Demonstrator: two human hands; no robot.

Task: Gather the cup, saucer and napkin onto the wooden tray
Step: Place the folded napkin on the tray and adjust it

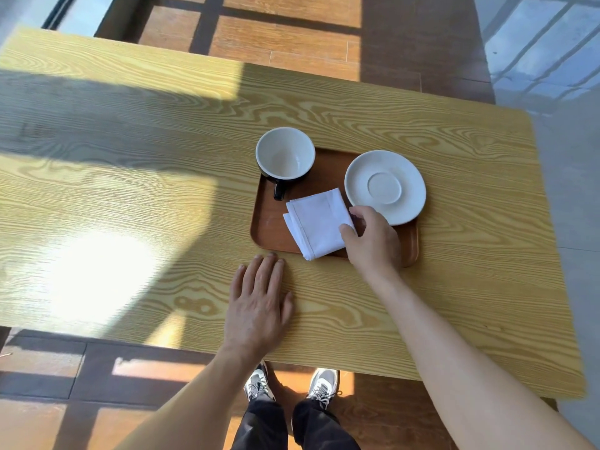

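A brown wooden tray lies on the yellow table. In its far left corner stands a cup, black outside and white inside, upright with its handle toward me. A white saucer rests on the tray's far right part, overhanging the rim. A folded white napkin lies in the tray's middle, its near corner over the front rim. My right hand has thumb and fingers on the napkin's right edge. My left hand lies flat on the table just in front of the tray, fingers spread, holding nothing.
The wood-grain table stretches wide to the left, partly in sunlight and shadow. Its near edge runs just behind my left wrist. Below it are a wooden floor, my legs and my shoes.
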